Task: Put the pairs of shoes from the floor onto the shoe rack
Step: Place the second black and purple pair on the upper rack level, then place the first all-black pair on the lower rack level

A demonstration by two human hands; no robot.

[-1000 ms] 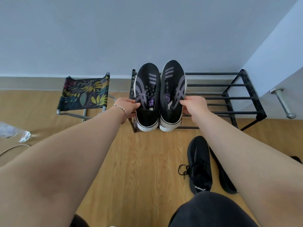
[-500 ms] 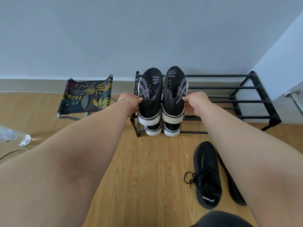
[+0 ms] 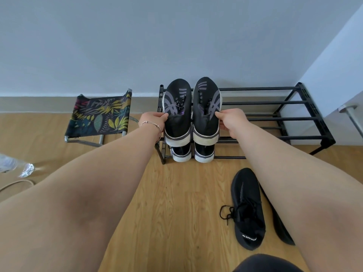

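A pair of black sneakers with grey stripes lies side by side on the top shelf at the left end of the black shoe rack [image 3: 275, 103]. My left hand [image 3: 155, 120] grips the outer side of the left sneaker [image 3: 177, 112]. My right hand [image 3: 229, 120] grips the outer side of the right sneaker [image 3: 207, 110]. A similar pair [image 3: 192, 153] sits on the lower shelf beneath them, only the heels showing. On the wooden floor, a black knit sneaker [image 3: 247, 209] lies with loose laces, and its mate [image 3: 280, 226] is mostly hidden behind my right arm.
A folding stool [image 3: 100, 114] with a leaf-print seat stands left of the rack. A clear plastic bottle [image 3: 15, 166] and a beige cable [image 3: 17, 183] lie on the floor at far left. A wall corner and a metal doorstop [image 3: 351, 116] are at right.
The striped sneakers moved back onto the rack's top shelf, uncovering the heels of the pair below. My hands stayed on their sides. The view has shifted slightly.
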